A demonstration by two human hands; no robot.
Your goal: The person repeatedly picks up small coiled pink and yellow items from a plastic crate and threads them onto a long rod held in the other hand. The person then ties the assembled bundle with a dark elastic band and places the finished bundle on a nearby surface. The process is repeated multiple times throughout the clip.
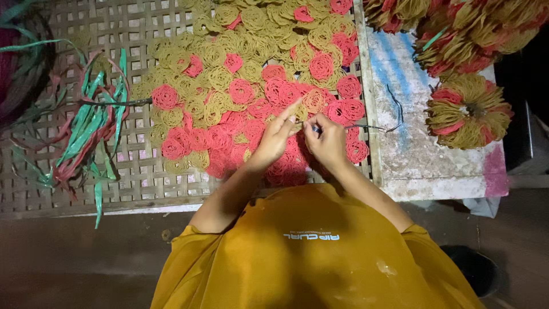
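Two hands work over dozens of red and yellow coiled discs (240, 91), beside three threaded bundles (468, 111) and one woven tray (137, 171).

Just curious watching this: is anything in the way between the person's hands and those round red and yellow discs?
Nothing visible. Both the left hand and right hand hover directly over the pile of discs on the woven tray.

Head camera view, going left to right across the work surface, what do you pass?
Green and red strips → pile of red and yellow coiled discs → left hand → right hand → tied bundle of discs.
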